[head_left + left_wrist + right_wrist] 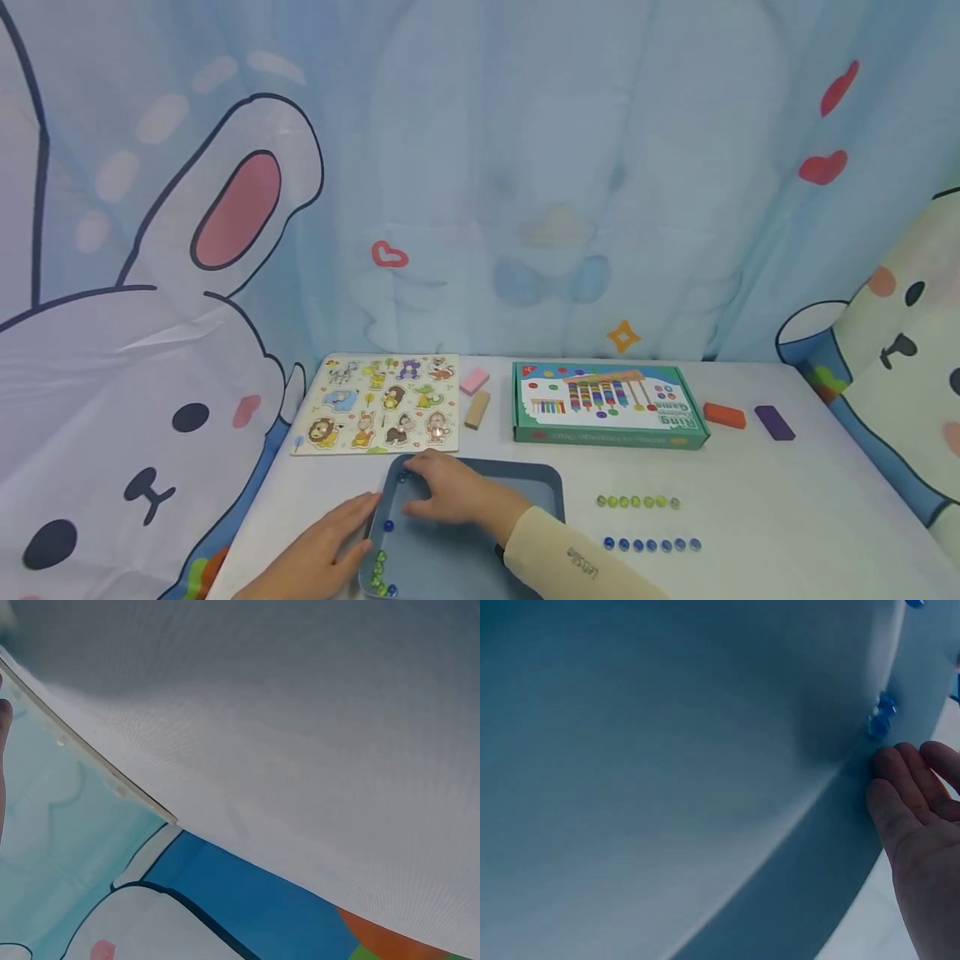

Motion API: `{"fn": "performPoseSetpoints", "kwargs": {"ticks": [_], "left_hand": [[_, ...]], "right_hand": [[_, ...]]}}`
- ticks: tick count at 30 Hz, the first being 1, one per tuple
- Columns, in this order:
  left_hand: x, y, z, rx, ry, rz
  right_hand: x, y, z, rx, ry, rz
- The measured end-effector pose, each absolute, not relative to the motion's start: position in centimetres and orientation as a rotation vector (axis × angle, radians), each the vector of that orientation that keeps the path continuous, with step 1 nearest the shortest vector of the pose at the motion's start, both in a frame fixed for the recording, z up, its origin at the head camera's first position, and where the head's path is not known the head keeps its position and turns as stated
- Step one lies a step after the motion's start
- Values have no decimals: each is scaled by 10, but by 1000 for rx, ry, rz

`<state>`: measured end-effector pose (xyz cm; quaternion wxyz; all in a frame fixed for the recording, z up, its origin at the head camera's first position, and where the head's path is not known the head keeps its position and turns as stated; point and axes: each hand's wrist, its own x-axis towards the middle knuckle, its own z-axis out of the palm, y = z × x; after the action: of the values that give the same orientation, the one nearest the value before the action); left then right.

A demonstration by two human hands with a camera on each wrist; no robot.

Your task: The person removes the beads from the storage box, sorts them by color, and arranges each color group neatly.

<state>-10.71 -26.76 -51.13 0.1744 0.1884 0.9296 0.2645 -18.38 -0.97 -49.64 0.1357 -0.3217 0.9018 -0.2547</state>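
White tablecloth (750, 492); both hands (450, 492) rest on smooth blue tray (551, 483).

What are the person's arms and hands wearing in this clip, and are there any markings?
Both hands are bare. The right hand comes from a cream long sleeve with small dark lettering printed along the forearm and a dark band at the cuff. The left hand shows no sleeve in view.

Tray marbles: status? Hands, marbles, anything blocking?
Right hand inside the blue tray, fingers at a blue marble. Left hand flat against the tray's left rim. Loose marbles in near corner. Nothing blocking.
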Motion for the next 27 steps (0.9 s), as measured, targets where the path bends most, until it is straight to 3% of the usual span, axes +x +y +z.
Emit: {"fn": "performPoseSetpoints", "kwargs": {"ticks": [27], "left_hand": [[-110,-269,-521,580,2664,734]], "right_hand": [[-187,-43,-513,-1029,2552,-651]]}}
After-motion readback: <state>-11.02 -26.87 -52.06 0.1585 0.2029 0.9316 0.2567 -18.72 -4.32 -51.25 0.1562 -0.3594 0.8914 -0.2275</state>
